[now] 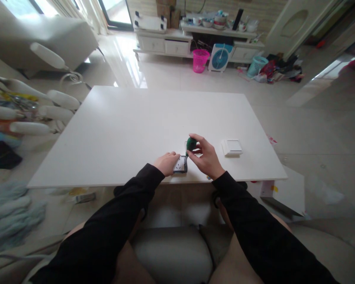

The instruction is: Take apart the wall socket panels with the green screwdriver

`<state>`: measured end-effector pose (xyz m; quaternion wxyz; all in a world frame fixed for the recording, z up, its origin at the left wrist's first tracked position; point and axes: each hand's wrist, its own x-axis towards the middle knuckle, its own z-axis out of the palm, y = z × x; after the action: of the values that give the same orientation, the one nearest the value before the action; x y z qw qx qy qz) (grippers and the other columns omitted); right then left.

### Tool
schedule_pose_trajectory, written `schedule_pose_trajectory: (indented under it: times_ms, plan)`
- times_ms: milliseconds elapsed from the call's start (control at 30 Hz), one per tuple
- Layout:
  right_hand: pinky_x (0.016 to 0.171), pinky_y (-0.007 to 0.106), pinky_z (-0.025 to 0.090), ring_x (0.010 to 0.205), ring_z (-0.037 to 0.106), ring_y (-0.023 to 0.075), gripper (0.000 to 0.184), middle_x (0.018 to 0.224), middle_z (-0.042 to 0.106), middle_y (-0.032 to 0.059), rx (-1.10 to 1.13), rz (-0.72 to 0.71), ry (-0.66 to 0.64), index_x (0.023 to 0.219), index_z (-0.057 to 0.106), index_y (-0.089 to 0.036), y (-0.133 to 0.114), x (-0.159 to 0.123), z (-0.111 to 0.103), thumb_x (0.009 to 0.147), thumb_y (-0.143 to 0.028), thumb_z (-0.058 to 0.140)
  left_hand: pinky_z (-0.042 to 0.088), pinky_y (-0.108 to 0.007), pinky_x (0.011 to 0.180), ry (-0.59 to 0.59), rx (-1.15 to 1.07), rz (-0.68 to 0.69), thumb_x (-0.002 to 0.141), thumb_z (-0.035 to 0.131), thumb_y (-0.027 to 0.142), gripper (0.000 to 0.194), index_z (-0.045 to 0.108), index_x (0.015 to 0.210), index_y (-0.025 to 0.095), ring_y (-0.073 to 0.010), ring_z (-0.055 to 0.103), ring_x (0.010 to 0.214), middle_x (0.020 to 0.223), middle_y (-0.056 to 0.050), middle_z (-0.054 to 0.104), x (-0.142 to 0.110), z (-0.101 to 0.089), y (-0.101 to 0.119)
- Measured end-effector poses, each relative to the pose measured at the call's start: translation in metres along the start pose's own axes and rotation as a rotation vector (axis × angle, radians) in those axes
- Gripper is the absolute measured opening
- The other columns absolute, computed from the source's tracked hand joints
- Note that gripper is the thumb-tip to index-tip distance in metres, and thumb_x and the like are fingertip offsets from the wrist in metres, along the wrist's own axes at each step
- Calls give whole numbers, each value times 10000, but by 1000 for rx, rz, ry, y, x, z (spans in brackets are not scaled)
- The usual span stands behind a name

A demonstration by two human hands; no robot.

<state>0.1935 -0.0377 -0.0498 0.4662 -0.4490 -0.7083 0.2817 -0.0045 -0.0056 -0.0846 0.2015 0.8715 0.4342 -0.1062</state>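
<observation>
Plain black cloth makes up the long sleeves, the left sleeve [106,225] lying toward 7 o'clock and the right sleeve [260,225] toward 5 o'clock. Both look matte and loosely cut, with soft creases, broad near the lower edge and tapering to straight, close cuffs [155,172] at the wrists. Beyond these, the left hand [167,163] and right hand [208,157] are bare. Close to 6 o'clock, the thighs [131,264] show bare too.

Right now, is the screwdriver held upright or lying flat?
The screwdriver is upright, slightly tilted: the right hand grips its green handle, and the shaft points down at the socket.
</observation>
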Motion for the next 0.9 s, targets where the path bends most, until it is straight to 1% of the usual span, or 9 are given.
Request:
schedule_pose_trajectory:
  times_ms: [100, 267, 367, 433, 567, 667, 733, 800, 900]
  plan:
    - [741, 310, 681, 882, 671, 147, 516, 1240, 629, 40, 0, -2, 13, 1399, 546, -333, -1, 1, -1, 908, -218, 656, 533, -375, 977, 9, -2, 2, 776, 768, 189, 524, 583, 1265, 156, -299, 653, 1140, 1266, -140, 632, -1, 1, 0]
    - [710, 298, 675, 862, 665, 141, 512, 1288, 621, 49, -5, 29, 18, 1405, 535, -329, 1, 1, 0, 916, -240, 653, 524, -374, 997, 5, -10, 1, 748, 785, 174, 612, 557, 1316, 165, -303, 641, 1172, 1281, -139, 624, -1, 1, 0]
    - [712, 303, 674, 859, 663, 143, 492, 1249, 627, 42, -9, 24, 15, 1392, 541, -329, -1, 2, 0, 921, -267, 668, 523, -375, 994, -5, -4, -6, 728, 798, 156, 623, 560, 1304, 165, -309, 638, 1185, 1291, -141, 625, -1, 0, 1]
    - [714, 299, 669, 878, 663, 149, 435, 1184, 630, 30, -20, 0, 29, 1345, 577, -327, -5, 4, -1, 927, -303, 695, 524, -374, 993, -13, 1, -10, 722, 810, 161, 621, 564, 1293, 160, -313, 638, 1190, 1295, -145, 625, -1, -1, 1]
    - [694, 284, 648, 935, 657, 172, 226, 1040, 632, 20, -64, -49, 123, 1145, 660, -294, -17, 8, -4, 937, -358, 720, 528, -384, 985, -4, 1, -1, 771, 772, 182, 536, 576, 1268, 145, -314, 645, 1160, 1275, -154, 631, -1, -1, 2]
    - [695, 293, 644, 922, 665, 177, 173, 1002, 659, 19, -88, -38, 139, 1074, 672, -280, -23, 10, -6, 924, -344, 730, 529, -380, 979, -6, -3, 1, 781, 755, 171, 513, 577, 1262, 152, -304, 648, 1144, 1272, -150, 633, -1, -2, 2]
    - [714, 307, 647, 925, 677, 182, 186, 1013, 684, 22, -88, -24, 121, 1093, 674, -277, -24, 9, -7, 918, -316, 724, 526, -370, 980, -13, -1, -6, 765, 765, 156, 540, 574, 1270, 162, -300, 646, 1155, 1273, -142, 633, -1, -2, 3]
    - [753, 335, 653, 955, 696, 194, 229, 1055, 711, 30, -69, -13, 93, 1155, 658, -279, -24, 8, -7, 927, -280, 691, 525, -367, 979, -16, 0, -14, 753, 773, 144, 565, 573, 1282, 161, -301, 645, 1163, 1271, -140, 636, -1, -4, 4]
    - [864, 402, 650, 1051, 714, 218, 298, 1177, 730, 52, -37, 0, 44, 1259, 609, -290, -22, 5, -5, 968, -231, 594, 525, -369, 977, -17, -4, -16, 739, 790, 134, 605, 573, 1304, 151, -310, 647, 1166, 1279, -146, 637, -1, -5, 5]
